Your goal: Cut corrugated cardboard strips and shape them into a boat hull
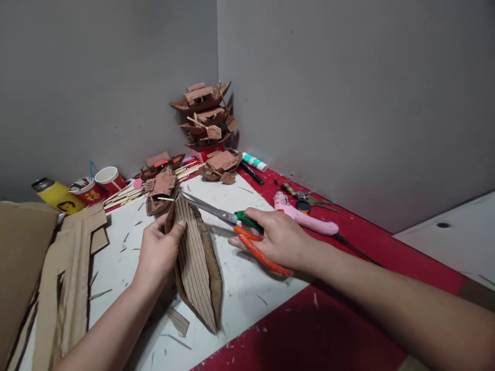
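My left hand (160, 247) grips a cardboard boat hull (195, 263) by its left side, thumb on the ribbed inner face and fingers behind. The hull is long, pointed toward me, with raised side walls. In my right hand (280, 237) is a pair of scissors (224, 214) with one green and one orange handle loop. Its blades point left and lie close to the hull's far tip; I cannot tell whether they touch it. The blades look nearly together. A small finished boat (161, 188) sits just beyond the hull's far end.
Several brown model boats (201, 98) are stacked in the corner. A pink glue gun (305, 219) lies at the right, its black cord trailing. Cardboard strips (73, 268) cover the left side. Paper cups (110, 178), a yellow bottle (58, 195) and wooden sticks (129, 193) stand or lie behind.
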Demonstrator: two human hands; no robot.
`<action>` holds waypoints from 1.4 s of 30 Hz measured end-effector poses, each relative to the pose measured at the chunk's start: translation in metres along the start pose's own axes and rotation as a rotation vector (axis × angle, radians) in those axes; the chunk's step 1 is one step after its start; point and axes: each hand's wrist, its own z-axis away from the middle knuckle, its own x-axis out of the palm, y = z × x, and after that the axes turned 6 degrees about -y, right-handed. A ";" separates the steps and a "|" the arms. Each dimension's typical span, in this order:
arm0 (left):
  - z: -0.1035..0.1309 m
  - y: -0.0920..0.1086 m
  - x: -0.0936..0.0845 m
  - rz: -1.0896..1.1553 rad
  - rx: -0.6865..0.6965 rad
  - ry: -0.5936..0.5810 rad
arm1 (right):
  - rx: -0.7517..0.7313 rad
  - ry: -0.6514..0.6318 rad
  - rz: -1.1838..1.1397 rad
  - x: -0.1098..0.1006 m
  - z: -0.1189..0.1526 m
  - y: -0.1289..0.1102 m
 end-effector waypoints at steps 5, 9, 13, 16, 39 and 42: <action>-0.001 -0.002 -0.001 -0.047 0.040 -0.016 | 0.032 0.029 0.076 -0.003 -0.001 -0.001; -0.002 -0.002 -0.003 -0.070 0.060 -0.034 | 0.018 0.055 0.119 -0.004 0.000 0.000; -0.003 -0.001 -0.004 -0.138 0.075 -0.053 | -0.001 0.083 0.186 -0.003 0.000 0.002; -0.004 -0.001 -0.006 -0.212 0.077 -0.067 | 0.007 0.096 0.236 -0.003 0.000 0.003; -0.018 -0.009 -0.017 -0.503 0.297 -0.132 | -0.068 0.116 0.264 -0.021 -0.003 0.019; -0.016 -0.006 -0.014 -0.572 0.306 -0.112 | -0.026 0.117 0.167 -0.021 -0.005 0.017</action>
